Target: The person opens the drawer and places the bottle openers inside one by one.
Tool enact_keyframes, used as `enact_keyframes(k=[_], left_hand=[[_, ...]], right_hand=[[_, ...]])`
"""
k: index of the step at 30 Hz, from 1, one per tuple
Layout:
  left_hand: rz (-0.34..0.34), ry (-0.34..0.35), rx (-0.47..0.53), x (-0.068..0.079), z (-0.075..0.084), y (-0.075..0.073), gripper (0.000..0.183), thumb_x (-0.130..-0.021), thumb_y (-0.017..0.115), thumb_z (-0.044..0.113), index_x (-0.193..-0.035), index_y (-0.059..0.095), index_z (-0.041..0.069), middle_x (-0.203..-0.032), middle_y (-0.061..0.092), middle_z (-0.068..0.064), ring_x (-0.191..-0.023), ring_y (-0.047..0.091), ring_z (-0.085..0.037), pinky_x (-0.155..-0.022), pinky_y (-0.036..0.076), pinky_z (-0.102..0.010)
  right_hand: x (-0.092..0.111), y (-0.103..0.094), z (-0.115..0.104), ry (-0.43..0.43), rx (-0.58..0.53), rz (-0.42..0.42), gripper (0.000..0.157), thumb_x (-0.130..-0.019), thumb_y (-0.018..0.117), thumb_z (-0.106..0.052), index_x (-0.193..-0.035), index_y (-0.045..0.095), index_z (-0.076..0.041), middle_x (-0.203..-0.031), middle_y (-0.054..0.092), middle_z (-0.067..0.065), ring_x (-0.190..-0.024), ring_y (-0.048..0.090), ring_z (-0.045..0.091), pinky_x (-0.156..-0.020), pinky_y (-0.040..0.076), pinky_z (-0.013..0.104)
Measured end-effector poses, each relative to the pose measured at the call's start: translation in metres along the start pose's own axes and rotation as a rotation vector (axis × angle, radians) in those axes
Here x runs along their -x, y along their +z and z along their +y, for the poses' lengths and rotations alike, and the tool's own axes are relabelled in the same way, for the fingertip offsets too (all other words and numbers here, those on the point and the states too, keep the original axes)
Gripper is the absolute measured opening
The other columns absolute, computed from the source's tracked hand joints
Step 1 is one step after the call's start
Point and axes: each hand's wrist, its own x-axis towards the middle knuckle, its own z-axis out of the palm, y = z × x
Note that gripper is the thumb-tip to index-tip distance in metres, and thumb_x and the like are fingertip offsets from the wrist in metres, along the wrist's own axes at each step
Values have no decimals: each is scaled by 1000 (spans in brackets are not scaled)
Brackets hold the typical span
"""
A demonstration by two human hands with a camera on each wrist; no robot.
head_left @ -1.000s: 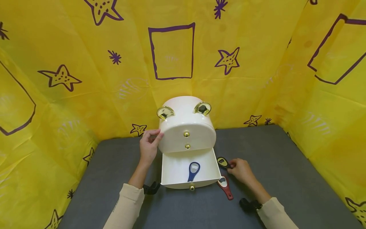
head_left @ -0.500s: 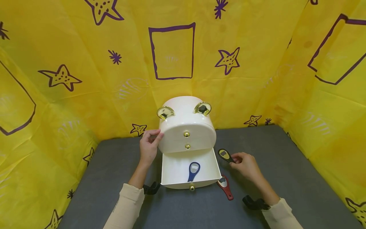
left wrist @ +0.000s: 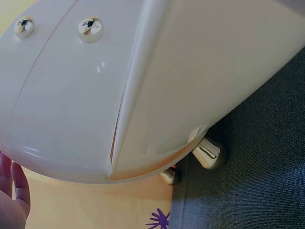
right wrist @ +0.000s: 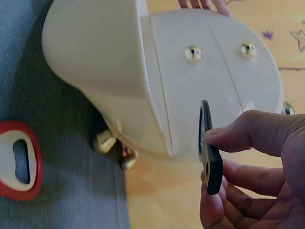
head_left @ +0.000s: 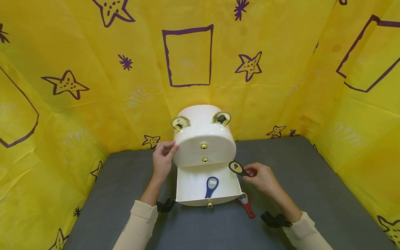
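A white rounded cabinet (head_left: 187, 149) with gold knobs and gold ear-like trims has its bottom drawer (head_left: 187, 184) pulled out. Inside that drawer lies a blue bottle opener (head_left: 212, 185). My right hand (head_left: 264, 178) pinches a black bottle opener (head_left: 236, 167) by its handle end, its head overlapping the drawer's right edge in the head view. In the right wrist view the black opener (right wrist: 208, 148) is seen edge-on between thumb and fingers. My left hand (head_left: 163, 159) rests its fingertips against the cabinet's left side. A red bottle opener (head_left: 247, 205) lies on the table by the drawer's front right corner.
The dark grey table (head_left: 312, 194) is closed in by yellow cloth walls (head_left: 275, 104) behind and at both sides. Short gold feet (left wrist: 208, 152) hold the cabinet up off the table. Black straps (head_left: 275, 220) circle both wrists.
My right hand lifted the black bottle opener from beside the drawer, then moved left so its head now overlaps the drawer's edge. The left hand and cabinet stayed put.
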Motion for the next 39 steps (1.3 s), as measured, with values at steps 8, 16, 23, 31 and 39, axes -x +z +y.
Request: enact_keyframes(k=[8, 16, 23, 31, 39], left_hand=[[-4, 0, 6, 1, 0, 0, 19, -84, 69, -9, -100, 63, -18, -101, 55, -32, -89, 53, -4, -72, 49, -9], [-1, -3, 13, 1, 0, 0, 19, -83, 69, -8, -99, 63, -19, -97, 60, -14, -89, 53, -4, -72, 50, -9], [8, -9, 19, -1, 0, 0, 18, -83, 69, -9, -97, 64, -18, -96, 60, -13, -89, 54, -8, -72, 50, -10], [4, -11, 23, -2, 1, 0, 18, -83, 69, -8, -98, 64, -18, -97, 60, -5, -90, 53, -2, -73, 50, -11], [-2, -5, 10, -1, 0, 0, 19, -84, 69, -9, -99, 62, -18, -98, 60, -17, -90, 53, -3, -73, 51, -12]], right_hand=[[-10, 14, -10, -83, 126, -105, 20, -72, 73, -5, -92, 72, -1, -80, 64, 3, -73, 56, 12, -66, 48, 24], [-13, 22, -16, -129, 245, -118, 16, -69, 72, -3, -85, 72, -3, -75, 59, 2, -69, 52, 13, -64, 45, 29], [-14, 27, -21, -148, 297, -109, 17, -69, 72, -3, -85, 72, -2, -76, 58, 3, -69, 51, 16, -66, 44, 34], [-13, 32, -23, -198, 310, -95, 14, -72, 75, -7, -84, 71, -2, -73, 55, 2, -67, 49, 14, -64, 44, 31], [-11, 26, -18, -127, 206, -74, 8, -80, 74, -12, -81, 73, -5, -72, 56, 1, -65, 48, 11, -60, 41, 25]])
